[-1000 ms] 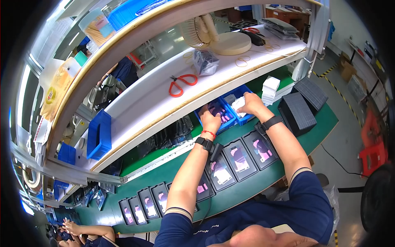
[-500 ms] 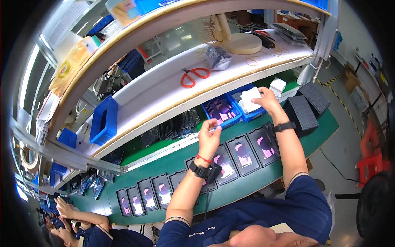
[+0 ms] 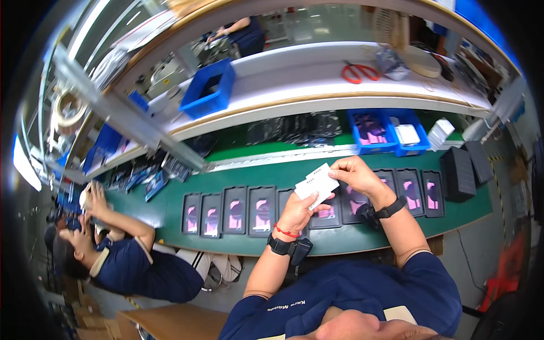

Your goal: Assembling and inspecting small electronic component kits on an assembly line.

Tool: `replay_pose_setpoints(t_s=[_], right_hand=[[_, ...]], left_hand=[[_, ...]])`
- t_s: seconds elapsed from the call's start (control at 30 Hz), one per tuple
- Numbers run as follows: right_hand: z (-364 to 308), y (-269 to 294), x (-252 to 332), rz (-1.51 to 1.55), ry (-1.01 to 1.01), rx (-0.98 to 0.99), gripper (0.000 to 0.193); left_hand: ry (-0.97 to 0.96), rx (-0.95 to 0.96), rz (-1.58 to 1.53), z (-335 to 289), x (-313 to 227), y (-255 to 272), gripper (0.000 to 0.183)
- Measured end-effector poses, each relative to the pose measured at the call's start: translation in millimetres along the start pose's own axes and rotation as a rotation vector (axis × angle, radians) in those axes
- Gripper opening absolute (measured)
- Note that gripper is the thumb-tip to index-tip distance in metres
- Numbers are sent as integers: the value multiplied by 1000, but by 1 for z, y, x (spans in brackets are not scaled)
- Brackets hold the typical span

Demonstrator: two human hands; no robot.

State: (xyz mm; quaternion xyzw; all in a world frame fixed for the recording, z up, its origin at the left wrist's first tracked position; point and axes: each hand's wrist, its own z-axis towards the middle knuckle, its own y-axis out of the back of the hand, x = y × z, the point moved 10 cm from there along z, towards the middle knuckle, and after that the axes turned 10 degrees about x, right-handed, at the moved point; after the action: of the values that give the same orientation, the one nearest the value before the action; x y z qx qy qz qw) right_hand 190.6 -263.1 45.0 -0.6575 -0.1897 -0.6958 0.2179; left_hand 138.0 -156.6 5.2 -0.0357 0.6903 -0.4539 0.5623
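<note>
Several white printed cards [image 3: 313,190] are fanned out between my two hands over the workbench. My left hand [image 3: 297,214] grips them from below with its thumb on top. At the upper right corner, my right hand [image 3: 356,174] pinches a card between thumb and fingers. Below my hands runs a row of shallow black trays [image 3: 234,209], each with a pink and dark phone-shaped piece in it; my forearms cover some of them. Beyond my right hand, a blue bin [image 3: 416,151] contains more white cards [image 3: 406,134].
Another blue bin [image 3: 374,148] holds pink and dark pieces. Stacked black trays [image 3: 458,175] and a white card stack [image 3: 441,130] stand at the right end. Above the green bench [image 3: 340,245] runs a shelf with red scissors [image 3: 360,72] and a blue box [image 3: 208,89]. A co-worker [image 3: 141,266] sits at left.
My right hand has come away from the blue bin with the white cards and moved nearer. My left hand has closed on the cards. The view has swung left.
</note>
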Motion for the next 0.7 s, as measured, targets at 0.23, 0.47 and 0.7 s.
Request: replay_pose_setpoints(t_s=[0.23, 0.47, 0.7], right_hand=[[72, -101, -24, 48, -147, 78, 14], [156, -278, -60, 4, -180, 350, 38], [200, -342, -91, -91, -252, 266, 47]], left_hand=[[-237, -499, 152, -142, -54, 95, 32], [-486, -913, 150, -278, -68, 148, 22], [-550, -1029, 253, -315, -86, 145, 23]])
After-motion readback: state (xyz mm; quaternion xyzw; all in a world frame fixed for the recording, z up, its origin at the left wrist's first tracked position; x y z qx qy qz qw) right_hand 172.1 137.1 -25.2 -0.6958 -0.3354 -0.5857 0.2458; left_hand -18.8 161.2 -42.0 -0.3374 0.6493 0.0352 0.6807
